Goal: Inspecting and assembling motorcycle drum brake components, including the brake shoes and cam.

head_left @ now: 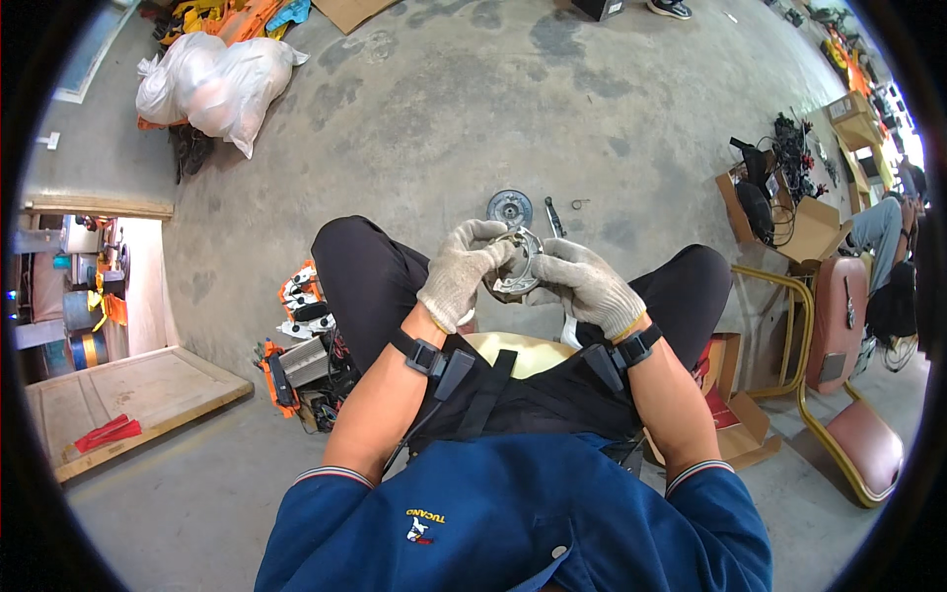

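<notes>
Both of my hands wear light knit work gloves and hold one curved, silvery metal part [531, 268] between them, over my lap. It looks like a set of brake shoes, with a ring-like outline and darker metal on its left side. My left hand [462, 268] grips the left side, its thumb and fingers closed on the edge. Around the right edge, my right hand [584, 280] is also closed. On the floor just beyond lie a round grey metal disc [510, 207] with a hub and a dark, slim lever-like tool [554, 217]. Gloves cover some of the held part.
A small metal piece [581, 204] lies past the lever-like tool. To my left are orange-and-white equipment [306, 301] and a wooden panel [138, 405]. On the right stand a gold-framed chair [804, 395] and an open cardboard box [735, 212] with black gear. White bags [217, 89] sit far left.
</notes>
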Tool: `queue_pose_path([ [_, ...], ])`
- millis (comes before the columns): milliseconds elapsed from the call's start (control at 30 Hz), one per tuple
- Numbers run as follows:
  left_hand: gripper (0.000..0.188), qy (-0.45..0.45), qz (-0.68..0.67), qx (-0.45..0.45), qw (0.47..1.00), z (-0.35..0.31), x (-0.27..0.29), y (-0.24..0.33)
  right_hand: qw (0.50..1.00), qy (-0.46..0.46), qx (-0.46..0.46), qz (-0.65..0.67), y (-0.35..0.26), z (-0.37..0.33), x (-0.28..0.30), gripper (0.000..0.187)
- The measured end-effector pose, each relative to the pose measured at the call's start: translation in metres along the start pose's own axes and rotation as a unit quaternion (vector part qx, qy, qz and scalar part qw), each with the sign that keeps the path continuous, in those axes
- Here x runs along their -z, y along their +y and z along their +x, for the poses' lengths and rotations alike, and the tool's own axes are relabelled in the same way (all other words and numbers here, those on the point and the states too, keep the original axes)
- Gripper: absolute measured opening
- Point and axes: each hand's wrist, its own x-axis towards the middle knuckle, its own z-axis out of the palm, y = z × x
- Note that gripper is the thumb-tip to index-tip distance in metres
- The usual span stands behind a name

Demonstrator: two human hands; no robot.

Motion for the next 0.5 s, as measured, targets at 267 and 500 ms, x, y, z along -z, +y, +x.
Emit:
queue_pose_path([
  [267,0.031,0.002,-0.016,0.005,1.000,-0.0008,-0.0017,0.0026,1.000,-0.009,0.003,0.007,-0.0009,-0.0006,-0.0027,0.048],
  [500,0.030,-0.018,-0.019,0.005,1.000,-0.0003,0.0015,0.0002,1.000,-0.003,0.005,-0.004,-0.0017,-0.0020,-0.0051,0.045],
])
